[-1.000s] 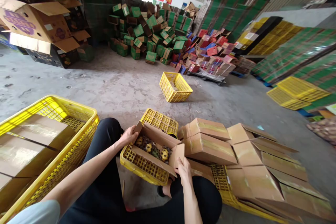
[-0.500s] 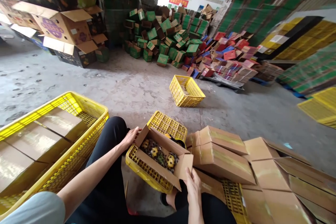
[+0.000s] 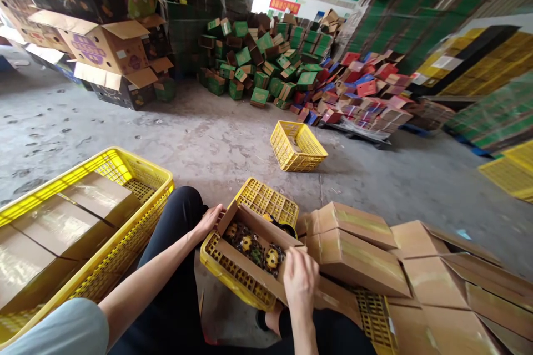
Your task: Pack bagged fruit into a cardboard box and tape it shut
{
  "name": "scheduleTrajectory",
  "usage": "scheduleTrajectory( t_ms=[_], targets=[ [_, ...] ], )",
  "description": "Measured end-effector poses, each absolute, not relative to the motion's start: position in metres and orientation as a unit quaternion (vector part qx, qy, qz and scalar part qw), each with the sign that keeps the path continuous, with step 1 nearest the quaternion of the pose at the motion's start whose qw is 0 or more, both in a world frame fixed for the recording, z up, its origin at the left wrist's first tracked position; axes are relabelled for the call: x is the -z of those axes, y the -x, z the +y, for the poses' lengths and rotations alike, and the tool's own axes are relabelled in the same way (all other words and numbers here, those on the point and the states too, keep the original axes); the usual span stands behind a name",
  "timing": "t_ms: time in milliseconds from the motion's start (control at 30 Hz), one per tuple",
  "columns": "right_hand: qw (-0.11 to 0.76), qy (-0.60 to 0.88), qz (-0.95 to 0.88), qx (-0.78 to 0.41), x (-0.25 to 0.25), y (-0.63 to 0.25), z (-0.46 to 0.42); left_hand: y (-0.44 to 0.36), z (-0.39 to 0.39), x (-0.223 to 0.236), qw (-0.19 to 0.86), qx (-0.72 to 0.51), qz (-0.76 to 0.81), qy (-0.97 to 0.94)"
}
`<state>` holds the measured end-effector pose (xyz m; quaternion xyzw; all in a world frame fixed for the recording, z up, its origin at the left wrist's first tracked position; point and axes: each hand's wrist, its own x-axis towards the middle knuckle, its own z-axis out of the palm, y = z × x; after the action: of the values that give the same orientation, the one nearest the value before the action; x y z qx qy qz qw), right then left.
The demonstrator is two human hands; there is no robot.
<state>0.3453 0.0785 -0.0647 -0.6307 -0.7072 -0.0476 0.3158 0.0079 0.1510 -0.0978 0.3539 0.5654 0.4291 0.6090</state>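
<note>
A small brown cardboard box (image 3: pixel 245 266) rests on an upturned yellow crate (image 3: pixel 266 202) between my knees, its flaps up. Inside lie several dark and yellow fruits (image 3: pixel 255 248). My left hand (image 3: pixel 209 218) grips the box's left end flap, fingers curled round its edge. Over the right end, my right hand (image 3: pixel 300 282) presses the right flap inward, fingers bent over it; the flap is mostly hidden under the hand.
A large yellow crate (image 3: pixel 137 216) holding taped cartons stands at my left. Taped and open cartons (image 3: pixel 358 247) pile up on my right. Another small yellow crate (image 3: pixel 297 147) sits on the concrete floor ahead. Heaps of green and red boxes (image 3: pixel 291 66) lie beyond.
My right hand has moved up from below the right flap and folded it in over the box's end. The left hand stays on the left flap. The view has shifted slightly.
</note>
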Motion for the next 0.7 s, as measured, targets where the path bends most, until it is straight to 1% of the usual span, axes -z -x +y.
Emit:
scheduleTrajectory(
  t_ms=[100,200,333,433,500,600,700],
  targets=[
    [0.212,0.600,-0.771,0.028,0.080,-0.335,0.095,-0.008,0.152,0.103,0.613,-0.426,0.570,-0.343],
    [0.116,0.642,-0.758,0.023,0.102,-0.331,0.112,-0.009,0.153,0.106,0.617,-0.421,0.573,-0.338],
    [0.038,0.659,-0.751,0.012,0.118,-0.328,0.124,-0.009,0.153,0.107,0.609,-0.415,0.579,-0.349],
    [0.012,0.670,-0.743,0.012,0.119,-0.324,0.126,-0.009,0.153,0.110,0.606,-0.414,0.584,-0.346],
    [0.010,0.675,-0.738,0.002,0.120,-0.323,0.124,-0.009,0.152,0.112,0.606,-0.420,0.579,-0.348],
    [0.029,0.671,-0.741,-0.014,0.121,-0.327,0.120,-0.009,0.152,0.114,0.605,-0.428,0.575,-0.347],
    [0.066,0.651,-0.756,-0.008,0.122,-0.336,0.115,-0.010,0.151,0.110,0.611,-0.422,0.577,-0.339]
  ],
)
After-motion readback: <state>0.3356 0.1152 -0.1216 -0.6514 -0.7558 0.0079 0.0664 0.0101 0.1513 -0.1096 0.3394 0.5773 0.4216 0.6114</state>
